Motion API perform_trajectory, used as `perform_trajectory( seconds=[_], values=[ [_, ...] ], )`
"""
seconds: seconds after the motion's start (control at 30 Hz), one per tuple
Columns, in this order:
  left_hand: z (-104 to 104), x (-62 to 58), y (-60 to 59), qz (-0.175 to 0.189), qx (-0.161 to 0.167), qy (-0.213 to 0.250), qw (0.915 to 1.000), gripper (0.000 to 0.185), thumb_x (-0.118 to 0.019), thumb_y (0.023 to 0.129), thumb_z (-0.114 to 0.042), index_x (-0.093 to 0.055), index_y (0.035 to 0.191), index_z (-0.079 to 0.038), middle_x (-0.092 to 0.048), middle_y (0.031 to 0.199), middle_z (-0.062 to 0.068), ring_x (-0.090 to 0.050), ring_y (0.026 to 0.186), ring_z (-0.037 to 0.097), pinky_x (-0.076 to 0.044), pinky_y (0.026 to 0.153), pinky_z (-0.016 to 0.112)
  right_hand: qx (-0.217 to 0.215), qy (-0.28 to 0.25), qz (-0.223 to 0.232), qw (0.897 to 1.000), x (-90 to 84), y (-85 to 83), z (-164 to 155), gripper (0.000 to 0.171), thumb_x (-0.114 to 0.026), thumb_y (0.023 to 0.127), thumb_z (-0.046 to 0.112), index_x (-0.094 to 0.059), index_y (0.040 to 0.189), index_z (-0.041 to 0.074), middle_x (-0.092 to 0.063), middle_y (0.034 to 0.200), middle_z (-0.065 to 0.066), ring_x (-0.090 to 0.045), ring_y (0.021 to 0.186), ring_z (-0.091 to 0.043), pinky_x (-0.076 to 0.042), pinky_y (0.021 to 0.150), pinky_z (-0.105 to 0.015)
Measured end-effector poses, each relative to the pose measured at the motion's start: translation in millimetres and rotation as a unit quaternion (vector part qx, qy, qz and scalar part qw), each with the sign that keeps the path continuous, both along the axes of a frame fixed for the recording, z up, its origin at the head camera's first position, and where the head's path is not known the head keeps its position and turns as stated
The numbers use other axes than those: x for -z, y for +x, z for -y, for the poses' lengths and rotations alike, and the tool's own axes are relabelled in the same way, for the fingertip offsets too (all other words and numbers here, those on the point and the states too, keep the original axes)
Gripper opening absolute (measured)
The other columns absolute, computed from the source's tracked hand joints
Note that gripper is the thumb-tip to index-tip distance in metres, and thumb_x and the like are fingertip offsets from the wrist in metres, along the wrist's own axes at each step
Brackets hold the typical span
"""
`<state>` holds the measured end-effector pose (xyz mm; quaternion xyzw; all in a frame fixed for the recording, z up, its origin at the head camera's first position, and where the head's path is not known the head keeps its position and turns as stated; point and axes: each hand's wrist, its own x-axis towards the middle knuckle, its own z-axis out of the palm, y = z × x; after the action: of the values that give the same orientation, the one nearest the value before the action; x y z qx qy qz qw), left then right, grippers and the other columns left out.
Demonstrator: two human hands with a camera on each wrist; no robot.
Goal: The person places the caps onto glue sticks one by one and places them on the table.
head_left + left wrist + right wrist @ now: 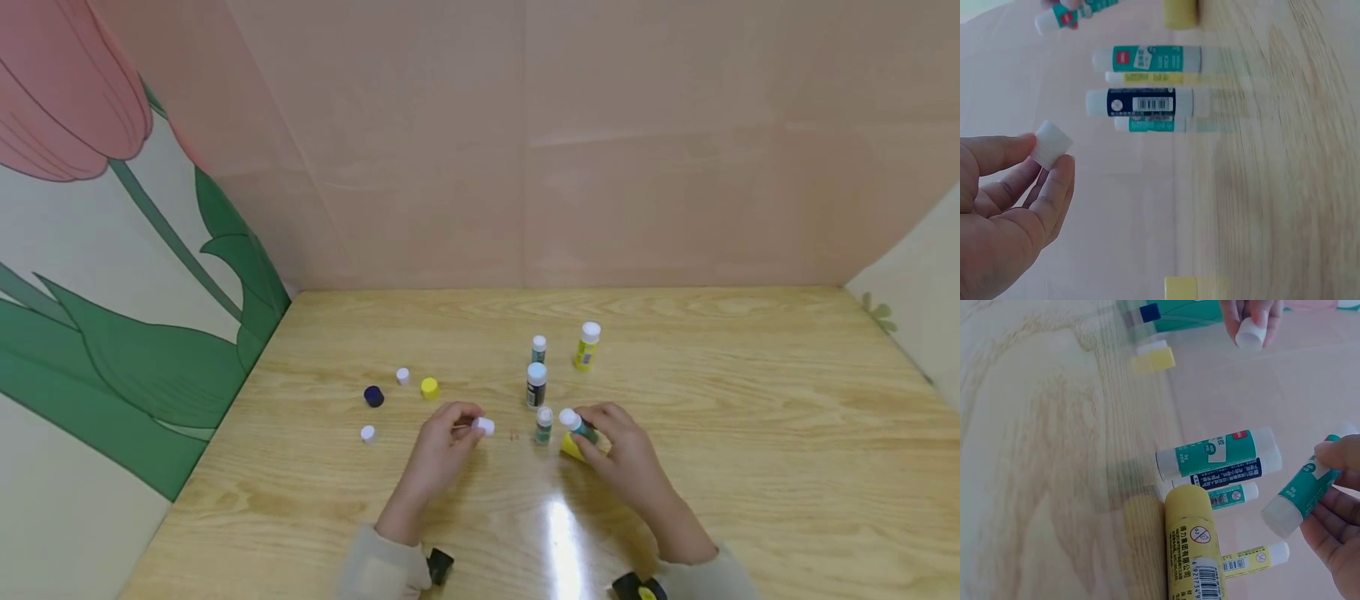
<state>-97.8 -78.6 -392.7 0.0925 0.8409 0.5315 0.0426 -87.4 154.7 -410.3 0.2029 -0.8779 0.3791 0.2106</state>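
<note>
The left hand [442,433] pinches a white cap [484,426] just left of the green glue stick [579,427], which the right hand [626,450] grips tilted, capped end pointing left.

Bright, even overhead light; glare patch on the table [564,533]; soft, washed-out wrist views; wide-angle edge bending.

head: high, looking down at table [750,467] | 2 wrist views: close, rotated, sharing glue sticks [1144,102]
</note>
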Motion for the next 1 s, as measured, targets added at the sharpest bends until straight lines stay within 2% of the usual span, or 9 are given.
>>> perform_trajectory(
  seconds=[0.2,0.47,0.6,1.0],
  values=[
    [-4.1,0.8,-1.0,0.001,0.005,0.008,0.9999,0.021,-0.054,0.085,-0.007,-0.054,0.104,0.001,-0.052,0.100,0.006,-0.051,0.093,0.018,-0.045,0.076,0.020,-0.007,0.003,-0.012,1.000,-1.4,0.7,-1.4,0.030,-0.071,0.063,-0.007,-0.062,0.091,-0.001,-0.056,0.086,-0.003,-0.053,0.076,-0.013,-0.049,0.063,-0.030],
    [-8.6,-4.3,0.2,0.003,0.006,0.025,0.9997,0.020,-0.055,0.084,-0.007,-0.054,0.103,-0.001,-0.052,0.100,0.006,-0.051,0.094,0.018,-0.045,0.077,0.020,-0.019,0.016,-0.014,1.000,-3.1,0.6,-1.0,0.031,-0.072,0.063,-0.004,-0.063,0.091,0.002,-0.055,0.086,-0.002,-0.053,0.076,-0.013,-0.049,0.062,-0.028],
    [-9.8,-4.9,1.5,-0.005,0.008,0.028,0.9996,0.019,-0.055,0.083,-0.006,-0.055,0.102,-0.001,-0.052,0.100,0.006,-0.052,0.093,0.018,-0.045,0.077,0.020,-0.015,0.023,-0.011,1.000,-3.6,1.6,-0.7,0.032,-0.073,0.063,-0.003,-0.063,0.093,0.003,-0.055,0.087,-0.001,-0.052,0.077,-0.012,-0.049,0.063,-0.026],
    [-13.7,-8.9,4.9,0.002,0.014,0.053,0.9985,0.018,-0.054,0.084,-0.007,-0.054,0.102,-0.002,-0.052,0.101,0.006,-0.051,0.094,0.019,-0.046,0.076,0.020,-0.013,0.024,-0.014,1.000,-2.9,5.1,-0.2,0.033,-0.073,0.062,-0.004,-0.064,0.093,0.003,-0.056,0.087,-0.002,-0.052,0.078,-0.012,-0.049,0.063,-0.025]
  ],
)
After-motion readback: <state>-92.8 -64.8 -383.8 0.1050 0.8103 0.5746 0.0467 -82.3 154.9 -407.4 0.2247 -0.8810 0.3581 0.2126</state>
